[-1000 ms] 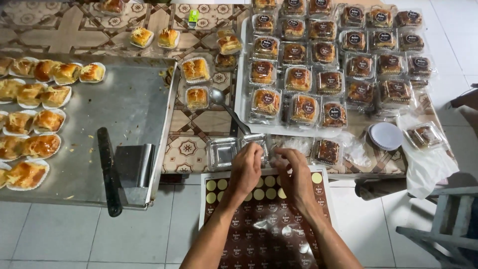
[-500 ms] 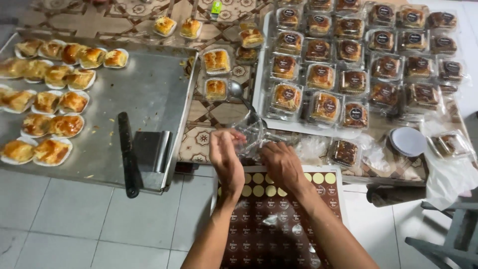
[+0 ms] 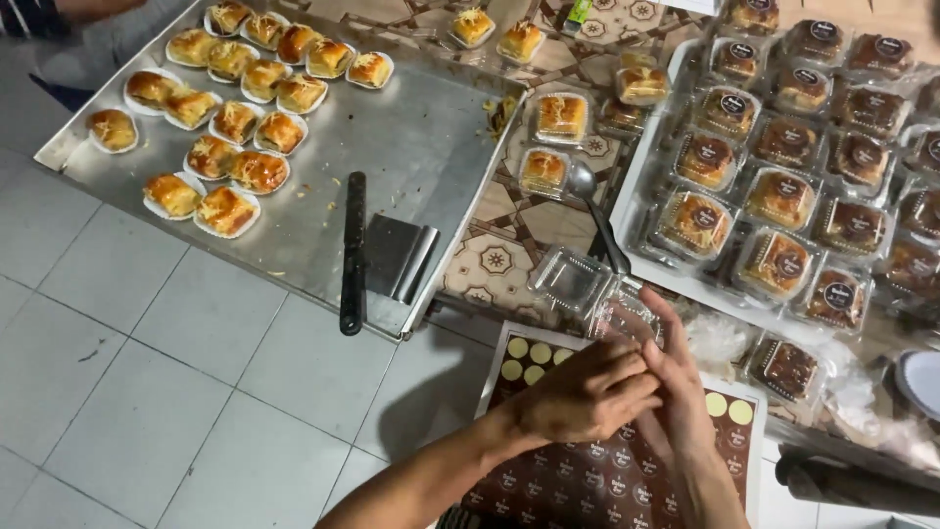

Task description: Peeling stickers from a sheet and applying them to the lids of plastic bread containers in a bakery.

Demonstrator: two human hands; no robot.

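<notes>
sticker sheet (image 3: 587,490): dark brown, dotted with cream rounds (some gone)
pastries (image 3: 227,209): golden brown
tray (image 3: 421,147): grey steel
desk (image 3: 509,225): tan, star-patterned

We see a floor (image 3: 147,392) of large pale grey square tiles spreading below and left of the table (image 3: 509,225), whose top carries a brown-and-cream geometric star pattern under even, soft light.

Patterned table (image 3: 509,220) beyond the hands carries a steel tray (image 3: 411,147), white tray (image 3: 636,196), spoon (image 3: 592,201) and boxed pastries (image 3: 558,118)
</notes>
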